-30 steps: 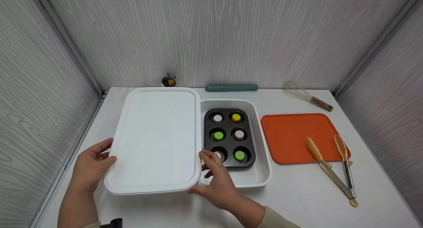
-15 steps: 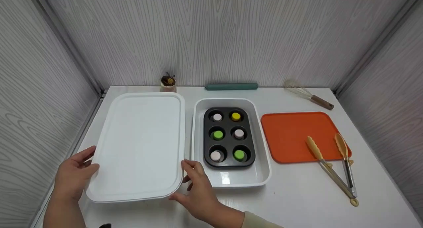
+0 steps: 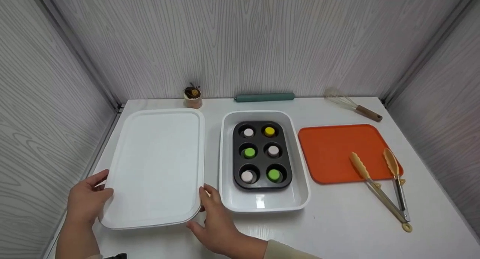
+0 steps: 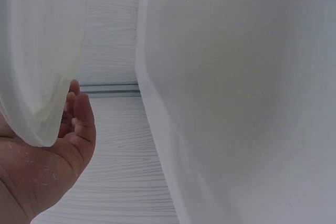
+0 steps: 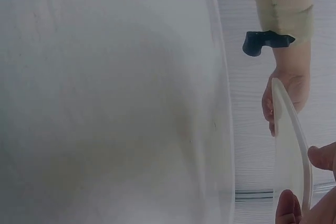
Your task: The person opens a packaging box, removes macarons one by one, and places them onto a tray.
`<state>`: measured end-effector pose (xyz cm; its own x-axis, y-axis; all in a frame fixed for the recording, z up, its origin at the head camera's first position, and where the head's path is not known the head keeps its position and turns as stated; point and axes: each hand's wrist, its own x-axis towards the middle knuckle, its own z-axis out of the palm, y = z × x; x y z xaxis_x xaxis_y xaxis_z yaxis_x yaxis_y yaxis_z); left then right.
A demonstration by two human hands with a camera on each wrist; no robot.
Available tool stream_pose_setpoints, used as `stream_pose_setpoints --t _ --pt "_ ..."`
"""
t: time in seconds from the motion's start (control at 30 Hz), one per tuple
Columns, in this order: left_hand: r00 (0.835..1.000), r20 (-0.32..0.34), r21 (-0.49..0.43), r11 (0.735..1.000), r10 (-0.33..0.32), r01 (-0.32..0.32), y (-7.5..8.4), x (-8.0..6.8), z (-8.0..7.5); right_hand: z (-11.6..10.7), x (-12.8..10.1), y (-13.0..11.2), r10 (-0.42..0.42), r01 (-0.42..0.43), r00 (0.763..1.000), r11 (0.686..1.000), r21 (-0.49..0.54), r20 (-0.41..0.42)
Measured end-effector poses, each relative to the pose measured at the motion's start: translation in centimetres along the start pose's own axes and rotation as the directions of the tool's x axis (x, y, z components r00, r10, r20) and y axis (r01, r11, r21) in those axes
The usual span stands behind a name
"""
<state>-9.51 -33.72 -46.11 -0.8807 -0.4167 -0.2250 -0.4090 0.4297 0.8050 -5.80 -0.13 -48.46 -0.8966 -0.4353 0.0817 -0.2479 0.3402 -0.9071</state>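
Observation:
A white rectangular lid [image 3: 157,165] with rounded corners is held between both hands, left of the white container [image 3: 240,203]. My left hand [image 3: 85,199] grips its left edge near the front corner, thumb on top. At the front right corner, my right hand [image 3: 217,225] pinches the rim. Both wrist views show the lid [image 4: 42,51] raised off the white table [image 4: 220,103]. Inside the container lies a black muffin tin [image 3: 261,162]. Each of its cups holds a small round piece, such as the yellow one [image 3: 269,131] and a green one [image 3: 249,152].
An orange mat [image 3: 330,150] lies to the right, with tongs [image 3: 386,199] spread partly over it. Along the back are a small pot [image 3: 193,100], a green rolling pin [image 3: 264,97] and a whisk [image 3: 367,113]. Wood-patterned walls enclose the table.
Both hands have moved the lid leftward and toward me, off the container's left side. The whole muffin tin and the small pot now show. The hands keep their hold.

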Motion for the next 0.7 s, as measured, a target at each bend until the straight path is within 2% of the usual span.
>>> stream_pose_setpoints --t 0.13,0.27,0.37,0.53,0.7 --pt "1.0 0.008 0.034 0.999 0.004 -0.004 -0.1 0.4 0.3 0.3 0.1 0.7 0.007 -0.008 0.998 1.0 0.012 0.058" --pt "1.0 0.014 0.039 0.999 -0.006 0.006 -0.1 1.2 1.0 0.5 0.3 1.2 0.052 -0.054 0.992 0.998 0.022 0.113" --pt "1.0 0.011 0.018 1.0 -0.021 0.021 -0.1 1.9 1.4 0.5 0.6 1.5 0.084 -0.089 0.984 0.996 0.022 0.158" --pt "0.998 0.01 -0.016 0.998 -0.061 0.061 -0.6 2.8 2.0 0.5 1.1 2.2 0.092 -0.106 0.97 0.993 0.052 0.224" --pt "0.997 0.008 -0.031 0.996 -0.08 0.08 -1.0 3.6 3.0 0.3 1.6 2.9 0.123 -0.149 0.962 0.985 0.088 0.245"
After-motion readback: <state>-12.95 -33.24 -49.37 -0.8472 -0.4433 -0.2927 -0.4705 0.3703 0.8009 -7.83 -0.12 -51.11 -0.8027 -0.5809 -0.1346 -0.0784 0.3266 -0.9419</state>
